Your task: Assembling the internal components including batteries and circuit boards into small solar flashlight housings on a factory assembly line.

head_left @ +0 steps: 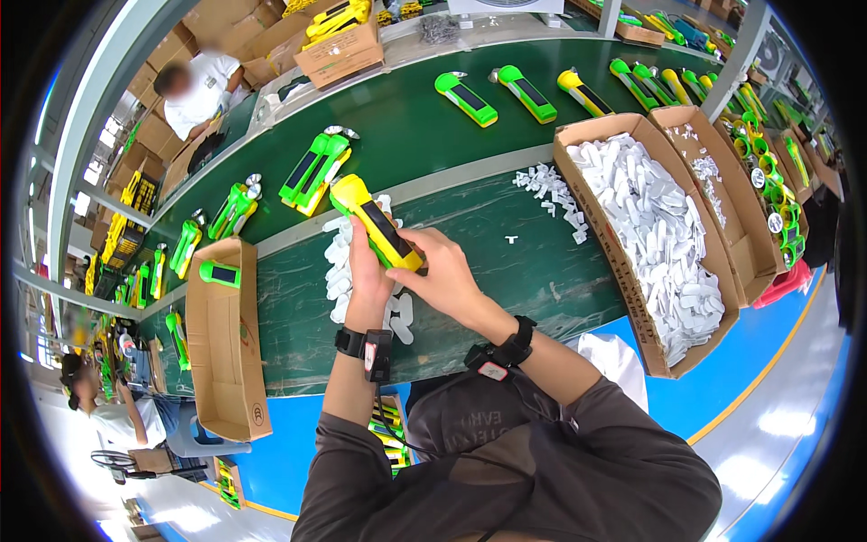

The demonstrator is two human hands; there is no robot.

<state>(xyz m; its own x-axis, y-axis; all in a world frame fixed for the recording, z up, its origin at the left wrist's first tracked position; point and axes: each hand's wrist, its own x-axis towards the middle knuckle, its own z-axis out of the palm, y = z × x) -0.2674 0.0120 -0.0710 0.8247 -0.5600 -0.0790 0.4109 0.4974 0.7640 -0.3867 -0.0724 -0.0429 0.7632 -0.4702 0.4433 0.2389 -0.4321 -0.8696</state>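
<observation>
A yellow flashlight point(359, 200) with a dark panel along its body and a green edge is between my two hands, over the near side of the bench. My left hand point(364, 271) is wrapped round its underside. The fingers of my right hand point(444, 278) close on its lower end, thumb beneath. Some of my left fingers are hidden behind the flashlight. White oval plastic pieces point(340, 280) lie scattered under and around my left hand. Just beyond, a pair of green and yellow flashlights point(316, 170) rests on the dark green belt.
Right of me stands a cardboard box of white plastic pieces point(646, 235), beside another box point(713, 194) with smaller ones. A pile of small white parts point(553, 194) lies nearby. At left, an open carton point(226, 352) holds one green flashlight. More flashlights point(526, 93) line the belt; co-workers sit beyond.
</observation>
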